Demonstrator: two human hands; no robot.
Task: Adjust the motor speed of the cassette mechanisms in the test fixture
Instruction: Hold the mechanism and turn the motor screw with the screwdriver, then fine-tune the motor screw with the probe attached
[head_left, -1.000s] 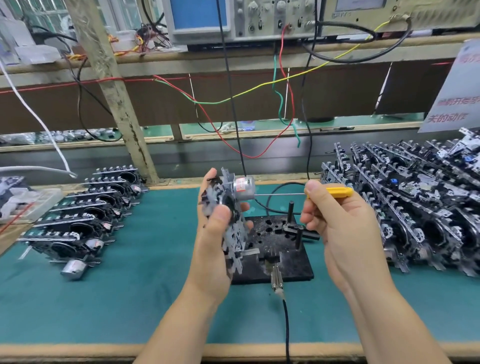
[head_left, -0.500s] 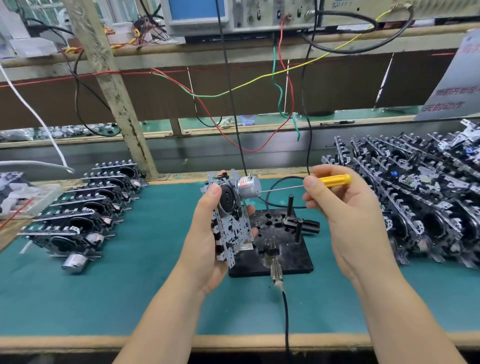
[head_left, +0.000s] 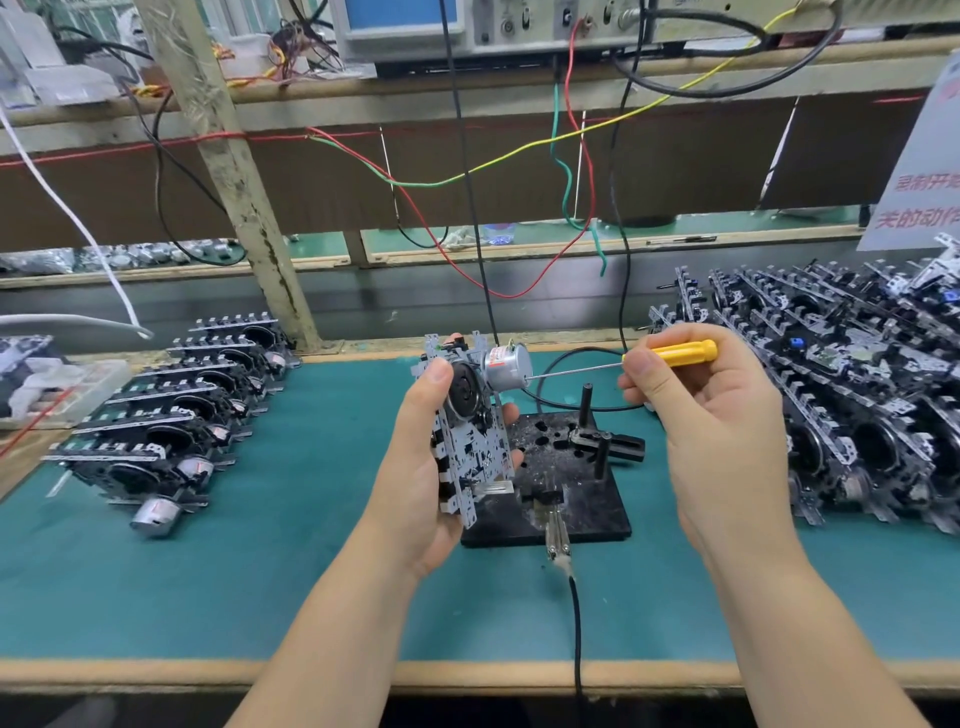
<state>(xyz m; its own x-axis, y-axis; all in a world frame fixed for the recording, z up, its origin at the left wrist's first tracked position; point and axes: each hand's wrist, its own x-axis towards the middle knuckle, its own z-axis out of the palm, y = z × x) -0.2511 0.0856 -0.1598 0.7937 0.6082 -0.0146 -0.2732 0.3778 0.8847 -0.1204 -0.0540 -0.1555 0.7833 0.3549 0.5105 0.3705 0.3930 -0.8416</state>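
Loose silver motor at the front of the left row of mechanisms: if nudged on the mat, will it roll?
Probably. The loose motor is a smooth metal cylinder lying on its side on the green mat, so a sideways push would likely roll it. It looks dense for its size. The mat may add some grip.

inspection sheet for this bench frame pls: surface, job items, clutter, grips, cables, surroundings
Surface: green mat on a wood-edged bench.
Job's things: cassette mechanism held upright above the black test fixture; yellow-handled screwdriver, tip at the silver motor.
Clutter: row of mechanisms at left, larger pile at right, plastic box far left.
Grips: left hand grips the mechanism; right hand pinches the screwdriver.
Cables: black lead runs off the fixture's front; red, green, yellow and black wires hang behind.
Surroundings: instrument shelf above, printed sign at right.
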